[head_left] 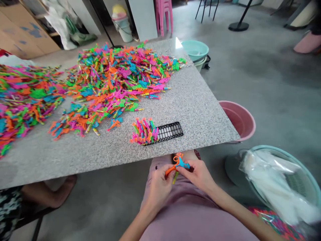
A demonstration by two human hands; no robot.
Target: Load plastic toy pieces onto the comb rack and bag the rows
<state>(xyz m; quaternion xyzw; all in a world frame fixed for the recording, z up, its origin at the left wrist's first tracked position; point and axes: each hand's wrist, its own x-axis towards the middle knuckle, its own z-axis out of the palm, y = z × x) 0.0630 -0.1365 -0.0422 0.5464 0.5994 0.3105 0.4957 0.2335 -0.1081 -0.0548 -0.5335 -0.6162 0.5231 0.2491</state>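
Over my lap, just off the table's front edge, my left hand point(160, 182) is closed on an orange plastic toy piece point(170, 170) with a ring at its top. Pinched in my right hand point(199, 174) is a blue plastic toy piece point(181, 162). The two pieces touch and cross each other; whether they are joined I cannot tell. A thin yellow-green stick point(175, 177) points down below them. On the table ahead, a black mesh basket point(170, 131) has its left half packed with upright coloured toy pieces point(144, 132), and its right half is bare.
A big heap of coloured plastic toy pieces point(120, 73) covers the back and left of the speckled table point(200, 110). Right of it stand a pink tub point(238, 117) and a teal basket point(271, 149) with white plastic bags. Another person's leg point(47, 195) shows at lower left.
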